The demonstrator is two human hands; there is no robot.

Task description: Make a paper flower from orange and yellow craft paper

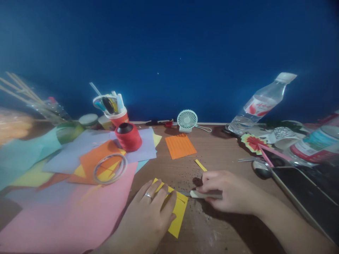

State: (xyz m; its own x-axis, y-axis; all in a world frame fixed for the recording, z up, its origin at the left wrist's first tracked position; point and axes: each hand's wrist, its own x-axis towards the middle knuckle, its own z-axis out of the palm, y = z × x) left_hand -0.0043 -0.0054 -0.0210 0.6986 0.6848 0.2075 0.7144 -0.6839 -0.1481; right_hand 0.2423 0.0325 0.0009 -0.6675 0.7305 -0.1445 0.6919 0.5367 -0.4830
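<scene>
The wooden table [227, 148] carries everything. A wide pink sheet [66, 218] spreads to the left of the yellow paper [178, 211], which lies near the table's front edge. The left hand [148, 215] lies flat on the paper's left half, fingers stretched open and pressing down, gripping nothing. The right hand [225, 192] sits just right of the paper, fingers curled closed round a knife [203, 194]. The knife's long axis runs almost level, with its tip pointing left and reaching the paper's right edge. The paper thus lies directly left of that grip, and only the left hand rests on it. A narrow yellow strip [200, 165] lies beyond the paper, to its upper right.
</scene>
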